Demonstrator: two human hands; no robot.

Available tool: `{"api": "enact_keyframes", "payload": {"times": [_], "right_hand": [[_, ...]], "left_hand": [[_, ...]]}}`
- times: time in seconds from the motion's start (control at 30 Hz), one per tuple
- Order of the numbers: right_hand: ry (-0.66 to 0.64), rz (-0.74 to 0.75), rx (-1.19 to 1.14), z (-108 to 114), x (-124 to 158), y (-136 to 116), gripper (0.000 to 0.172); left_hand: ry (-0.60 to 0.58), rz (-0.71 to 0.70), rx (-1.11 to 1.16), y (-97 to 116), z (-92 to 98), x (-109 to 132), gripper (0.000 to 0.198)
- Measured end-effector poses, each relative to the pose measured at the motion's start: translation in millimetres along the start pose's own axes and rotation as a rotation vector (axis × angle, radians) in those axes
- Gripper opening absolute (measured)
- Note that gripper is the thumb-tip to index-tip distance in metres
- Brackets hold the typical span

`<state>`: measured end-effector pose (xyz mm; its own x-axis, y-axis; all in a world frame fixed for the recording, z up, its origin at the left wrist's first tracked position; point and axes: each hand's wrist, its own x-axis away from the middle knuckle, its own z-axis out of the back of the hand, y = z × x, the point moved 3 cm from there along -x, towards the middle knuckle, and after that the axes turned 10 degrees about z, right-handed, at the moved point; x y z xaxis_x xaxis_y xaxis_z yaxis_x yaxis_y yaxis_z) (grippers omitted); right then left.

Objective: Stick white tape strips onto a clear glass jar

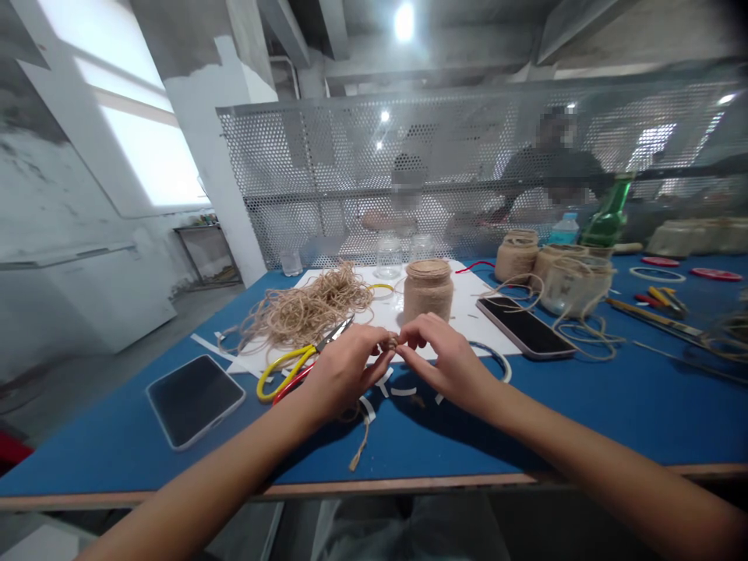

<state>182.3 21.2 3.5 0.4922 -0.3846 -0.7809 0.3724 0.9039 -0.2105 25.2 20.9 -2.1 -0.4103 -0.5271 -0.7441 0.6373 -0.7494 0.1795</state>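
In the middle of the head view my left hand (344, 366) and my right hand (447, 358) meet above the table, fingertips pinched together. Between them is a small bunched bit of jute twine (392, 341); its exact shape is partly covered by my fingers. A short twine tail (358, 456) shows below my left hand. Just behind my hands stands a jar wrapped in twine (428, 291). Scissors with yellow and red handles (292, 374) lie beside my left hand, partly hidden by it. Past my right wrist is a pale ring (503, 362).
A heap of loose twine (319, 305) lies on white paper (488, 331). A tablet (195, 399) is at left, a phone (526, 326) at right. More wrapped jars (517, 253), a green bottle (609, 214) and tools (660, 312) stand or lie farther right. Behind is a perforated metal screen (344, 171).
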Motion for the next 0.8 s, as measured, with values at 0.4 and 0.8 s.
{"api": "enact_keyframes", "payload": {"times": [0.4,0.8], "right_hand": [[0.007,-0.099,-0.207,-1.4,-0.6,5.3,0.006],[-0.028,-0.025,-0.068,0.5,-1.1,3.5,0.005]], "left_hand": [[-0.041,-0.02,0.075,-2.0,3.1,-2.9,0.016],[-0.065,-0.032,0.067,2.4,2.1,-4.1,0.014]]}}
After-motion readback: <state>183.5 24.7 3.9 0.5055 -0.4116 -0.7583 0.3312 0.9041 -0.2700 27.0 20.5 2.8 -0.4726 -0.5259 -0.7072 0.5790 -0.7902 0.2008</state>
